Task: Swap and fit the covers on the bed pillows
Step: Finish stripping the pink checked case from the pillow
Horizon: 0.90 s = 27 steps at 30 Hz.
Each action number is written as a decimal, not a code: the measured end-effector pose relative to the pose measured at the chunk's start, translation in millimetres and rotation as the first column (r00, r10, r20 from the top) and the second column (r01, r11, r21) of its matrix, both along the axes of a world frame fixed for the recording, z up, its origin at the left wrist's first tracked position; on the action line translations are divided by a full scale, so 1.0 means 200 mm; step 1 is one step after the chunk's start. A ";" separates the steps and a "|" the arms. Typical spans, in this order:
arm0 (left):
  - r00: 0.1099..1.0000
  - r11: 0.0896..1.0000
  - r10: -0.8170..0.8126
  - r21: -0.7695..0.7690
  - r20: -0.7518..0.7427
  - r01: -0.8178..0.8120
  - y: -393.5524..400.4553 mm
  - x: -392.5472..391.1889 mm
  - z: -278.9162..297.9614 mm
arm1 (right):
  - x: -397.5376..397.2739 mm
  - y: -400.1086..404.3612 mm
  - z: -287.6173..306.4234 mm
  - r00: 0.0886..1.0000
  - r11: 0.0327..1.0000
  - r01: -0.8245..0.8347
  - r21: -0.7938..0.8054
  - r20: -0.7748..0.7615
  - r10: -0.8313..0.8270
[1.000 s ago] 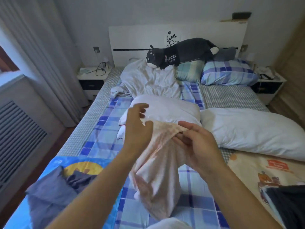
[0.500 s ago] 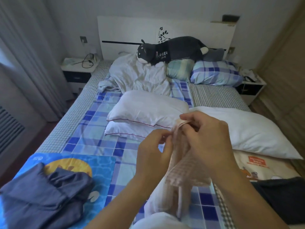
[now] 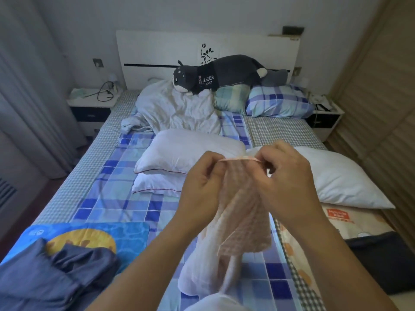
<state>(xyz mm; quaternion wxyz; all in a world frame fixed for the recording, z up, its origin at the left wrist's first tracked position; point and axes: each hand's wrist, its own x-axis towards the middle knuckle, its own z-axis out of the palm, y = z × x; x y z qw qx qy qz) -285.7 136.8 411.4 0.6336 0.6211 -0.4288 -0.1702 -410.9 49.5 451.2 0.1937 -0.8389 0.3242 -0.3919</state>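
Head view. A bedroom with a white headboard [image 3: 157, 48], grey curtains [image 3: 27, 104] at left and a nightstand [image 3: 92, 104] on each side of the bed [image 3: 74, 176], which carries a blue plaid sheet [image 3: 125, 198]. At the head of the bed lie a crumpled pale duvet [image 3: 177, 108], a dark plush animal [image 3: 222, 74] and a plaid-covered pillow [image 3: 278, 103]. At mid-bed two bare white pillows [image 3: 179, 151] are stacked one on the other, and a third bare white pillow [image 3: 341, 178] lies just beside them to the right. Near the foot, dark blue fabric [image 3: 45, 279] rests on a blue printed cover [image 3: 125, 232] at left; a cream printed cover [image 3: 350, 221] lies at right. In the foreground, the left hand [image 3: 202, 187] and right hand [image 3: 289, 185] each pinch the top edge of a pink checked pillowcase [image 3: 242, 209], held taut between them above the sheet; the rest of the pillowcase hangs down between the forearms.
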 end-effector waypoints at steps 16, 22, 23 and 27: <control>0.985 0.812 -0.166 0.574 0.049 0.108 0.09 0.50 -0.12 | -0.04 -0.60 -0.10 0.817 0.841 0.287 0.459 0.342 -0.465; 0.888 0.890 -0.045 0.423 0.457 -0.173 0.11 0.64 -0.04 | -0.06 -0.74 -0.18 0.821 0.795 0.308 0.523 0.276 -0.500; 0.828 0.884 0.063 0.354 0.558 -0.305 0.08 0.63 -0.02 | -0.04 -0.72 -0.20 0.853 0.807 0.273 0.524 0.255 -0.455; 0.994 0.905 -0.072 0.424 0.079 0.032 0.04 0.63 0.05 | -0.04 -0.67 -0.27 0.979 0.782 0.073 0.619 0.105 -0.174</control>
